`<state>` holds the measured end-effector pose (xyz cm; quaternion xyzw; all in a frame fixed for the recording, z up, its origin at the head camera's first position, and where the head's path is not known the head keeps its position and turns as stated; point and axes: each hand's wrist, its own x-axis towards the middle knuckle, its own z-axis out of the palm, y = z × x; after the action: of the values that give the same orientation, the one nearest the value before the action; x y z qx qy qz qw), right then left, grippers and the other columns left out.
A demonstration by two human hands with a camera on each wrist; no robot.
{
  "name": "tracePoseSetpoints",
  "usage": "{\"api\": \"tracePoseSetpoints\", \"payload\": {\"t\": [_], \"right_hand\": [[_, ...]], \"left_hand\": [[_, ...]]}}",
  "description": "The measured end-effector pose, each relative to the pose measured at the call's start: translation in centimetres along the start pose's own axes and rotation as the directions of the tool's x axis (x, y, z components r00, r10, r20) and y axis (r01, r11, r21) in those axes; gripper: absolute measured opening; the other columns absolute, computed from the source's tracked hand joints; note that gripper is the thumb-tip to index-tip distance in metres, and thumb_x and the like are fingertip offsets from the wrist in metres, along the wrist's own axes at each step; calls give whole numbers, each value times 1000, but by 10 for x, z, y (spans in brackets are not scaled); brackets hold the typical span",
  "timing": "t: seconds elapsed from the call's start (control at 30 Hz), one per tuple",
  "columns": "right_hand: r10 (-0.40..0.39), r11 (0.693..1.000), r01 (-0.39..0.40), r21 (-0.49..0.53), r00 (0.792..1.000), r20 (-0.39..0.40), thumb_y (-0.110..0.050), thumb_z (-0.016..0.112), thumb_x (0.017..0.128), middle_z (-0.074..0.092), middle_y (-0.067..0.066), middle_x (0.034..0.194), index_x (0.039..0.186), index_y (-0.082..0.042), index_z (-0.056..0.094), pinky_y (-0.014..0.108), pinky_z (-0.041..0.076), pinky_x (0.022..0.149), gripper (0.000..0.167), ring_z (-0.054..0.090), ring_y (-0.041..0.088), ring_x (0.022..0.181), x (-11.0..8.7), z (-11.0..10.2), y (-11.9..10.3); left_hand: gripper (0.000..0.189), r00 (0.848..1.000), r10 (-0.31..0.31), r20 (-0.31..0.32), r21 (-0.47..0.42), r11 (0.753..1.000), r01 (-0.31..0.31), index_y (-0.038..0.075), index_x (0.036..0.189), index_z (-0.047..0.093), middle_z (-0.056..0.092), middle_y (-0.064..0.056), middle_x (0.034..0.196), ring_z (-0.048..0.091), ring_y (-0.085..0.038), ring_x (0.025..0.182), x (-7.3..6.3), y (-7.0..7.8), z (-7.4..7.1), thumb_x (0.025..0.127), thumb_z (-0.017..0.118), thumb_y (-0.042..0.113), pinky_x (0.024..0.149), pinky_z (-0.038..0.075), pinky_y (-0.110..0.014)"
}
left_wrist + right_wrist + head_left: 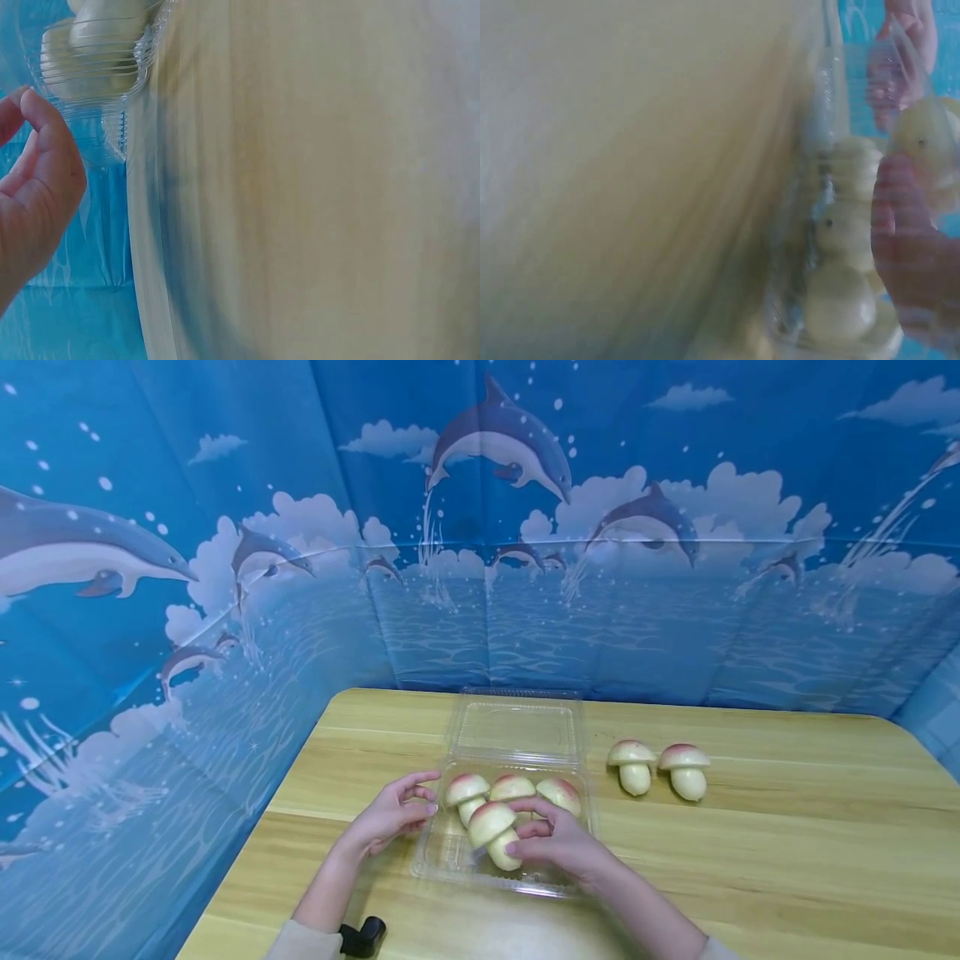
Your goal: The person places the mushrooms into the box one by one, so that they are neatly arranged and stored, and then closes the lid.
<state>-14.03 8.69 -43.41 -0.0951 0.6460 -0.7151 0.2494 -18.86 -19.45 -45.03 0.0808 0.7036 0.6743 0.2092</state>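
Now the right grip (pixel 557 843) holds a pink-capped mushroom (pixel 492 827).

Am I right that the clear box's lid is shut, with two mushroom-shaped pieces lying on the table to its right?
No: the head view shows the lid open on the far side of the clear box. Two mushroom-shaped pieces do lie on the table to its right.

Left hand (pixel 392 817): fingers (pixel 420 778) loosely bent | right hand (pixel 558 846): fingers and thumb (pixel 527 850) curled in a grip | left forearm (pixel 327 887), right forearm (pixel 647 903): bare, angled inward toward each other
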Motion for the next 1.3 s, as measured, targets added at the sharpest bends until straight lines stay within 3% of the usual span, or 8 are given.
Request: {"api": "tracePoseSetpoints", "payload": {"t": [0.43,1.3], "right_hand": [[23,998,-24,-54,1000,-20,-3,73,72,61,11,89,130,3,44,28,52,71,65,61,16,74,12,19,6],[28,990,-22,-142,999,40,0,72,76,62,14,90,126,3,45,34,54,73,57,62,17,74,29,30,10]], "left_hand": [[59,1000,7,6,-18,1000,-6,0,140,35,49,-9,102,50,-11,70,0,-2,1,87,59,1,63,45,-21],[59,1000,9,13,-30,1000,-9,-2,140,33,49,-9,102,50,-10,69,-1,1,2,87,59,0,63,45,-20]]}}
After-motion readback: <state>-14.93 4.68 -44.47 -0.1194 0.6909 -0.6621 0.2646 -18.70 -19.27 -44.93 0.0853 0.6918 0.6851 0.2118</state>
